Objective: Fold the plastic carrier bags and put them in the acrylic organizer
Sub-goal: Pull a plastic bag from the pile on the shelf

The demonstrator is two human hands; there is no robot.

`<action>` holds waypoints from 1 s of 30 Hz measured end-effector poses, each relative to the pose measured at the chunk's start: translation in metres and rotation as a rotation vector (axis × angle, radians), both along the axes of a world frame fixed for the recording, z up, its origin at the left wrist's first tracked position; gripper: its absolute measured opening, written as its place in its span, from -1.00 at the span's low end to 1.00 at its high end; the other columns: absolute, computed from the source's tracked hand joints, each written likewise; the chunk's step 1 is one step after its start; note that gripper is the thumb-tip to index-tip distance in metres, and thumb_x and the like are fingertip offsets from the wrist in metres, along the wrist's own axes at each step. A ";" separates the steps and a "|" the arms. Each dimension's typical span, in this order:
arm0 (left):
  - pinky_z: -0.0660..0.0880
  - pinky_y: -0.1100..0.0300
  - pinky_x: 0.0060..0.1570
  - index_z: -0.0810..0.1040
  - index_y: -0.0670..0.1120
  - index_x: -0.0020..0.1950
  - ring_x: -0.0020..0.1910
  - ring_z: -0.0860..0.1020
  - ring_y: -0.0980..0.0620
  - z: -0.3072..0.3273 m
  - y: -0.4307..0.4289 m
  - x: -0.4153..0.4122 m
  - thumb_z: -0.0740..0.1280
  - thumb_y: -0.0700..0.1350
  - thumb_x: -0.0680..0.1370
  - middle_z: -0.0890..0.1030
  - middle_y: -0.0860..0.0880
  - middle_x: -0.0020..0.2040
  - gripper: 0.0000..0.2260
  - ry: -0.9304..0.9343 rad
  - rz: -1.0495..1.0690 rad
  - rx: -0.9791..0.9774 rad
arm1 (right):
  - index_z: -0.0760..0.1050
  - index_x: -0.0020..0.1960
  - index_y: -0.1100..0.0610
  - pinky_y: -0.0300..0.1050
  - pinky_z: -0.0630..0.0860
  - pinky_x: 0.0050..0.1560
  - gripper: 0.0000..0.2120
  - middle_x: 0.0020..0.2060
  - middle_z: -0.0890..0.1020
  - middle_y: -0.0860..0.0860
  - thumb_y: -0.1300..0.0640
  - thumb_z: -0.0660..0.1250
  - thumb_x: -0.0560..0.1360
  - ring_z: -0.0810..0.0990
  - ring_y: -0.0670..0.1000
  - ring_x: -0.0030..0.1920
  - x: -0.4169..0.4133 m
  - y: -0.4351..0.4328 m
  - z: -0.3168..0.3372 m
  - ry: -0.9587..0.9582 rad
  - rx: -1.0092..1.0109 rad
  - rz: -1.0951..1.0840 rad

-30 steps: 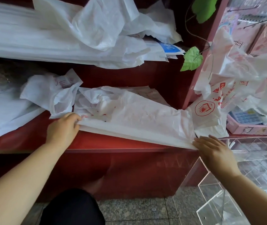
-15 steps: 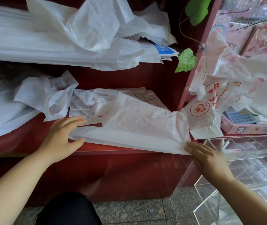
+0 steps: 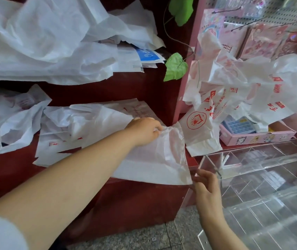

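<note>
A white plastic carrier bag (image 3: 158, 159) lies folded over on the red shelf (image 3: 14, 170). My left hand (image 3: 144, 130) has reached across to its right end and grips the bag's folded edge there. My right hand (image 3: 205, 184) is at the bag's lower right corner, fingers extended and touching the edge beside the shelf's front. The clear acrylic organizer (image 3: 263, 195) with several compartments stands at the lower right, right next to my right hand.
More crumpled white bags (image 3: 17, 116) lie on the shelf to the left and on the upper shelf (image 3: 53, 42). Red-printed bags (image 3: 234, 98) hang at the right over a pink box (image 3: 256, 138). Green leaves (image 3: 175, 69) dangle by the pink post.
My left hand swept from the bag's left end across to its right end, folding the bag over. The right hand stayed at the lower right corner. The view shifted right.
</note>
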State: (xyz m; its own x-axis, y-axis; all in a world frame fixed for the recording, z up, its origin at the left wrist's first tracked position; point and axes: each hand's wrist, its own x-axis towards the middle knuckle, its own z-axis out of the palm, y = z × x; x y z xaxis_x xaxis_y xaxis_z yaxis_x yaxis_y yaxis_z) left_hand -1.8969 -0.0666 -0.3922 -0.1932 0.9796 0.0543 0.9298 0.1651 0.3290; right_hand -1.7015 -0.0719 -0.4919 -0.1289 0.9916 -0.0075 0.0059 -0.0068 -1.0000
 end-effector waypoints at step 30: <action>0.34 0.45 -0.35 0.60 -0.06 -0.33 -0.36 0.46 0.25 0.103 -0.046 0.040 0.46 -0.08 0.38 0.59 0.02 -0.36 -0.88 -0.277 -0.215 0.142 | 0.62 -0.21 0.10 -0.10 0.62 -0.16 -0.70 -0.30 0.69 -0.01 0.02 0.54 0.10 0.66 0.02 -0.24 0.068 0.035 0.106 0.231 0.033 0.244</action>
